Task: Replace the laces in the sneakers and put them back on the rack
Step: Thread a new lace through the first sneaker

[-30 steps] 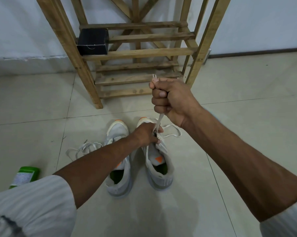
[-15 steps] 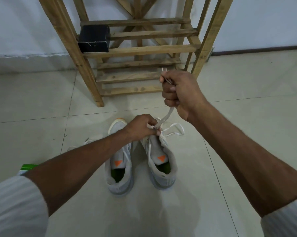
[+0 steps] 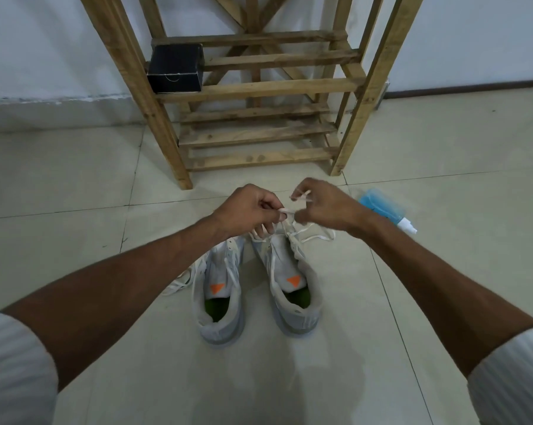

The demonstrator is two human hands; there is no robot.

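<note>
Left hand (image 3: 250, 210) and right hand (image 3: 326, 207) both pinch the white lace (image 3: 287, 211) above one sneaker (image 3: 293, 289).
The lace seems soft, light and limp; I think it is better gripped near its tip.

Pale grey sneakers (image 3: 220, 326), upright, side by side.
Toes face the slatted wooden rack (image 3: 259, 87); a white flat lace (image 3: 317, 237) loops off the right one.

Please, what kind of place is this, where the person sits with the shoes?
Probably a room or entry area inside a home, though that is uncertain: a tiled floor, a plain white wall, and a wooden rack against it, with sneakers in front.
</note>
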